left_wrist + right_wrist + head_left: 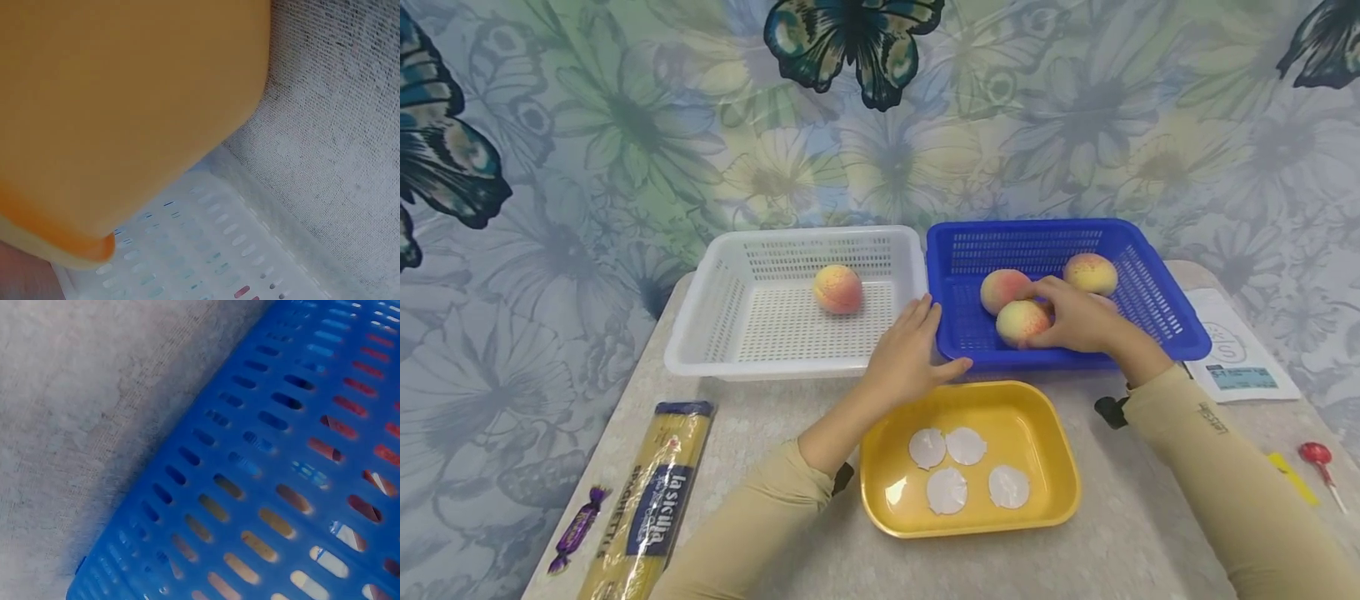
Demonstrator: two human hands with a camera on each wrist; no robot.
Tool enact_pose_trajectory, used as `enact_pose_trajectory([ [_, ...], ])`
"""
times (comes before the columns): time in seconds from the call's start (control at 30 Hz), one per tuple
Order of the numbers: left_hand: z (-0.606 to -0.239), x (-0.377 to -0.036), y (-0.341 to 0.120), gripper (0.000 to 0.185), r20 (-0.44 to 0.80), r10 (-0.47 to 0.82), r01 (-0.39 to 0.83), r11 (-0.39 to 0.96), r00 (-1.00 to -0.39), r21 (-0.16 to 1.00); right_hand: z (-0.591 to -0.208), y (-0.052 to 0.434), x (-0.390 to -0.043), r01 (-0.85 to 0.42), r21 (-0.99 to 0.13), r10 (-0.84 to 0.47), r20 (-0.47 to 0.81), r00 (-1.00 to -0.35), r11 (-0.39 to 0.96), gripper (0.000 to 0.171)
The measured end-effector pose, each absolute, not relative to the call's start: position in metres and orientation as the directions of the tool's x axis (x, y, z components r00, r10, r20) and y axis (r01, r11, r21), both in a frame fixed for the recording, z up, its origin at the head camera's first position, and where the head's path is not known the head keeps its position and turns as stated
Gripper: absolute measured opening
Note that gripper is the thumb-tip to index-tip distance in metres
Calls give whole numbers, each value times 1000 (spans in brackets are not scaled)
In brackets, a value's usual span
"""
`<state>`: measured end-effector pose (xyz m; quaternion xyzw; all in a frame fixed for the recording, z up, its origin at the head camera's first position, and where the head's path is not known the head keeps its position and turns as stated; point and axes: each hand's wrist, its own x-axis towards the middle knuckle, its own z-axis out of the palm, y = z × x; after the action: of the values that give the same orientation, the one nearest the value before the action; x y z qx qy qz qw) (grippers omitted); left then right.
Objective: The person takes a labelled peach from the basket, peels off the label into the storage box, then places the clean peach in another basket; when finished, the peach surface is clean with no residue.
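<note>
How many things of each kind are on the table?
Peaches: 4
Baskets: 2
Yellow tray: 1
White discs: 4
Spaghetti pack: 1
Wrapped candy: 1
Lollipop: 1
Paper packet: 1
Total: 15

Head view looks down over both baskets; wrist views press close against blue basket [262,487] and yellow tray [125,106].

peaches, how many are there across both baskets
4. One peach lies in the white basket. Three are in the blue basket: a left peach, a far peach, and a near peach under the right hand. None seems hidden.
</note>
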<state>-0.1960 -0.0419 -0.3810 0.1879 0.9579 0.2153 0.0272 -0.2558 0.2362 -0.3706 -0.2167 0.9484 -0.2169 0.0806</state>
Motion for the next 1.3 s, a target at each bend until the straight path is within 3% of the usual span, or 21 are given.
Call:
enact_pose_trajectory([
  [0.4,-377,-194,-40,95,16,390,362,838,-921,408,-378,243,-262,-406,-424,-493,-115,-863,809,60],
  [0.6,-376,-192,-40,92,11,381,351,841,-925,411,-373,244,-259,-342,-410,-427,-133,-895,845,64],
  [0.83,-364,-182,-60,88,76,339,335,825,-938,456,-359,234,-253,-392,-532,-447,29,-894,751,56],
  [1.07,-365,-172,-120,90,141,191,237,814,-971,531,-344,213,-245,-413,-631,-464,94,-881,657,51],
  [1.3,-371,-161,-193,101,126,-38,44,808,-991,588,-326,175,-248,-454,-641,-522,96,-847,619,51],
])
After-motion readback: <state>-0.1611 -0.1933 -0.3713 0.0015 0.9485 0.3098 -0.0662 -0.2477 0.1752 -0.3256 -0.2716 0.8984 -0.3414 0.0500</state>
